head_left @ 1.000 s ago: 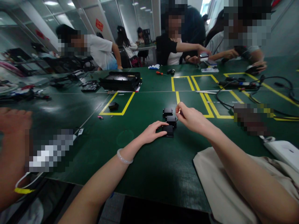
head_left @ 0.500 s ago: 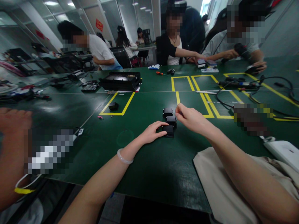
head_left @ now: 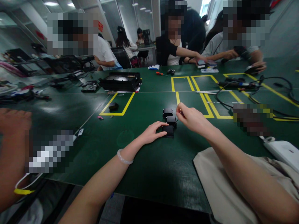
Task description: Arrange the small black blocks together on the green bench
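Three small black box-shaped parts stand in a short row on the green table. The nearest black block [head_left: 168,131] is gripped at its left side between the thumb and fingers of my left hand [head_left: 153,132]. Just beyond it sits the middle black block [head_left: 171,120], and the far black block [head_left: 167,112] is behind that. My right hand [head_left: 190,116] is closed in a pinch just right of the middle block. Whatever lies between its fingertips is too small to make out.
Another small black part [head_left: 113,106] lies inside a yellow tape outline at left. A large black tray-like case [head_left: 121,81] and an orange screwdriver [head_left: 160,73] are farther back. Beige cloth [head_left: 210,174], a white device [head_left: 283,152] and black cables [head_left: 217,96] occupy the right. Co-workers sit opposite.
My right hand has shifted very slightly to the right, still pinched. My left hand and the three blocks have stayed put.
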Demonstrator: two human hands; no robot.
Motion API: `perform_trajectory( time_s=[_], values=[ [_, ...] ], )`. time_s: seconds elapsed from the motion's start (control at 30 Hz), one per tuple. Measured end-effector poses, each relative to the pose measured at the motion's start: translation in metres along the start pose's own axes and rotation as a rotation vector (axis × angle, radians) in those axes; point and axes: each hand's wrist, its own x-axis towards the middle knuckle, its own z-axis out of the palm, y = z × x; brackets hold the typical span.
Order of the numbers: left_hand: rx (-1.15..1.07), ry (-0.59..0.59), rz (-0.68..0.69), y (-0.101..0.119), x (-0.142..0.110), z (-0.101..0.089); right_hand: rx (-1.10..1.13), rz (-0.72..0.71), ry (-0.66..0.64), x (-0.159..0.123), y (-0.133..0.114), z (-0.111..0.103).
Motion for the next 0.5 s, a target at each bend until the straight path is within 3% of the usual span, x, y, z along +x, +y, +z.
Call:
perform_trajectory(
  time_s=[0.37,0.5],
  values=[
    [0.008,-0.002,-0.004,0.0,-0.0004,-0.0004,0.013,0.04,0.015,0.0007,0.001,0.0024],
    [0.0,-0.003,0.0,0.0008,-0.0007,-0.0006,-0.011,-0.01,0.011,-0.0003,0.0014,0.0018]
  ],
)
